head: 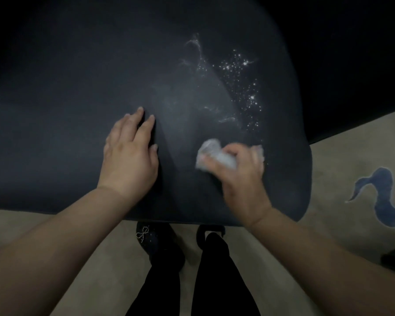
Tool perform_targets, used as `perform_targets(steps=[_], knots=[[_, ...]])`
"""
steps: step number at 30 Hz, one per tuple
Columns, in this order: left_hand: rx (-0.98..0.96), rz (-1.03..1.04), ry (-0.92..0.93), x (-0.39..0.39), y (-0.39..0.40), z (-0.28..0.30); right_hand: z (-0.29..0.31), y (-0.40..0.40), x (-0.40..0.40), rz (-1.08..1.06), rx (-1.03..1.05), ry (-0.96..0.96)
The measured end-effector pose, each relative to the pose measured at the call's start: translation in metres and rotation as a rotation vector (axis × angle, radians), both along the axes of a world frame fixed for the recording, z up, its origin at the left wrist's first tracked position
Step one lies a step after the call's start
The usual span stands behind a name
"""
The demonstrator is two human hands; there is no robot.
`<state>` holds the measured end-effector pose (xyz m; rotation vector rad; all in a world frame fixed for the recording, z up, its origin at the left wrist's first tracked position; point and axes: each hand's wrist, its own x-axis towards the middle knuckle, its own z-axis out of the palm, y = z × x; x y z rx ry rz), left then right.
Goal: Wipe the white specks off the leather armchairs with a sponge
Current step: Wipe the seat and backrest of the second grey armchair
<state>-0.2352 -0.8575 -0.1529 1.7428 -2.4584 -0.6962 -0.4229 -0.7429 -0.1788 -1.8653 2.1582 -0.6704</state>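
I am clenching the sponge in my right hand, left hand lying flat on the armchair; short strokes risk smearing the white specks.

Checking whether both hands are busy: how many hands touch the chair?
2. The left hand rests flat on the dark chair; the right hand grips the sponge against it, below the white specks.

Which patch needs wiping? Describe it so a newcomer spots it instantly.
Start at the dark leather armchair filling the view. Beyond the right hand gripping the pale sponge, find the white specks: bright dots, unlike the faint smears beside them.
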Motion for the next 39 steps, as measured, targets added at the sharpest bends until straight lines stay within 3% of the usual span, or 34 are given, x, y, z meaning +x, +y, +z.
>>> perform_targets(steps=[4, 8, 11, 15, 18, 24, 29, 31, 35, 37, 39], knots=[[-0.007, -0.021, 0.010, -0.004, -0.001, -0.001, -0.002, 0.045, -0.020, 0.345, 0.101, 0.075], [-0.026, -0.018, 0.028, -0.009, -0.005, -0.004, -0.006, -0.007, -0.067, 0.091, 0.051, 0.252], [-0.044, -0.017, 0.034, -0.014, -0.011, -0.007, -0.001, -0.057, -0.064, -0.217, -0.021, 0.075], [-0.040, 0.008, 0.045, -0.021, -0.020, -0.007, 0.001, -0.036, -0.025, -0.010, 0.024, 0.004], [-0.042, 0.022, 0.052, -0.022, -0.027, -0.005, 0.008, -0.018, -0.044, 0.106, 0.054, -0.019], [-0.045, 0.046, 0.038, -0.021, -0.046, -0.005, 0.006, -0.088, -0.045, -0.311, 0.043, -0.080], [-0.049, 0.061, 0.037, -0.026, -0.058, -0.004, 0.009, -0.055, -0.020, 0.093, 0.074, -0.050], [-0.047, 0.058, 0.034, -0.026, -0.061, -0.004, 0.008, -0.058, -0.044, 0.032, 0.055, -0.019], [-0.051, 0.063, 0.032, -0.025, -0.064, -0.008, 0.001, -0.111, -0.081, -0.415, -0.003, -0.035], [-0.056, 0.077, 0.038, -0.028, -0.065, -0.010, -0.002, -0.128, -0.065, -0.463, -0.045, -0.056], [-0.059, 0.093, 0.048, -0.032, -0.065, -0.011, 0.001, -0.121, -0.032, -0.295, -0.048, -0.109]])
